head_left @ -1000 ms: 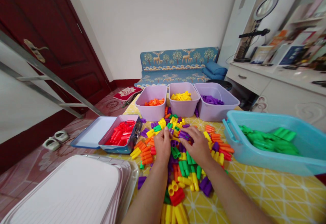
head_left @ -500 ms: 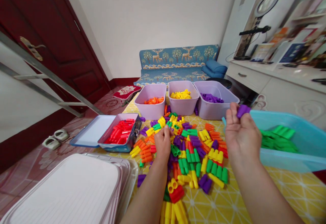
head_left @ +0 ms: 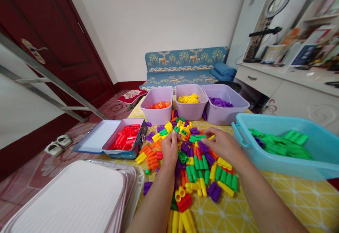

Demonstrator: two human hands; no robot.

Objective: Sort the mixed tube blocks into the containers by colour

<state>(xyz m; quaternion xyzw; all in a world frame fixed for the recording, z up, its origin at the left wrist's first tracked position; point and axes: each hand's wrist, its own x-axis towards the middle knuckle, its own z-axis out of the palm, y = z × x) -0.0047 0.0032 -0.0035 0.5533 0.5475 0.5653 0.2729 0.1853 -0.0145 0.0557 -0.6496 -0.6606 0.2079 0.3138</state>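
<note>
Bullet-shaped plastic building pieces in several colours lie in a loose pile, many joined in rows. My left hand (head_left: 170, 149) is closed in the middle of the pile, thumb and fingers together beside a yellow-and-green row (head_left: 163, 132). What it grips, if anything, is hidden. My right hand (head_left: 224, 143) reaches over the pile's right side, thumb and fingers apart, close to a green row (head_left: 197, 138) and a purple cluster (head_left: 203, 147). A purple piece (head_left: 259, 142) lies among green pieces (head_left: 286, 146) in the teal bin (head_left: 280, 165) to the right.
Lilac bins stand behind the pile: one with orange pieces (head_left: 160, 105), one with yellow (head_left: 188, 98), one with purple (head_left: 220, 102). An open case (head_left: 137, 150) at left holds red pieces (head_left: 127, 137). Stacked lids (head_left: 71, 197) lie front left on the yellow tablecloth (head_left: 217, 215).
My right hand has moved left from beside the teal bin to the pile. The purple piece it held now lies in that bin. My left hand has hardly moved.
</note>
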